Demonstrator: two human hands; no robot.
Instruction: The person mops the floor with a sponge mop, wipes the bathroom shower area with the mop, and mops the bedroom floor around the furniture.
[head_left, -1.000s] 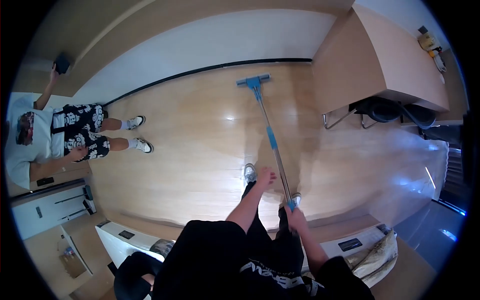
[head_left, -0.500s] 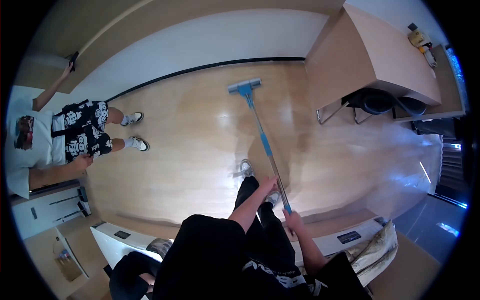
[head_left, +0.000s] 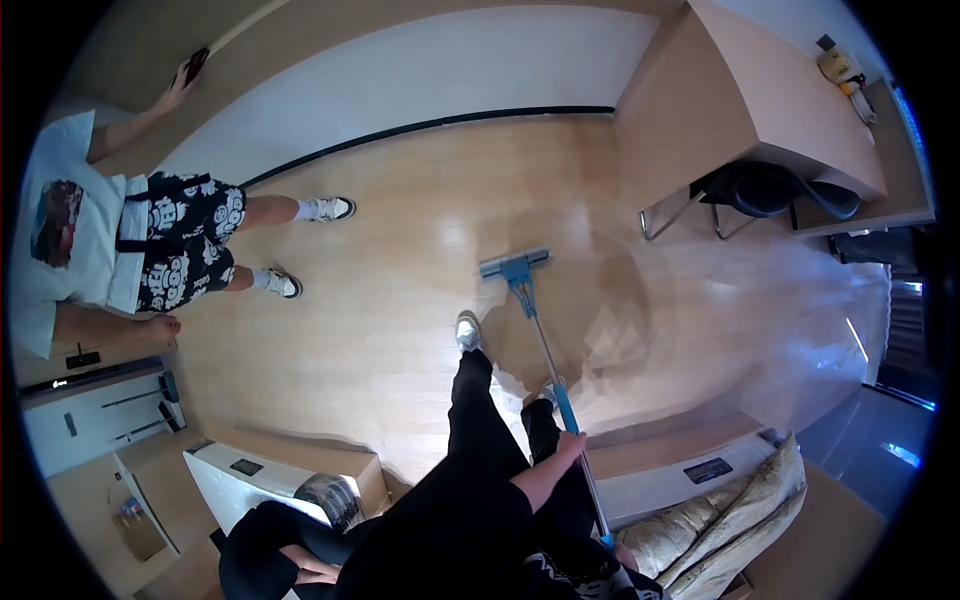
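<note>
Drawing back from the floor's (head_left: 380, 300) wall-side edge, the mop (head_left: 565, 408) is now reaching only mid-floor, apparently on a pulling stroke. The left hand (head_left: 570, 446) is gripping it; the right hand (head_left: 624, 556) is sitting beside its near end, grip too hidden to tell.

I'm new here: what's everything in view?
Mop: 1, blue and grey, centre
Floor: 1, tan, centre
Wall: 1, white, top
Desk: 1, tan, upper right
Chair: at least 1, black, under desk
Standing person: 1, white top, left
Handheld object: 1, dark, upper left
Second person: 1, black clothing, lower left
Fabric bundle: 1, beige, lower right
Own shoes: 2, whitish, centre
Left grip: 1, bare, around mop pole
Right grip: 1, partly hidden, pole's near end
</note>
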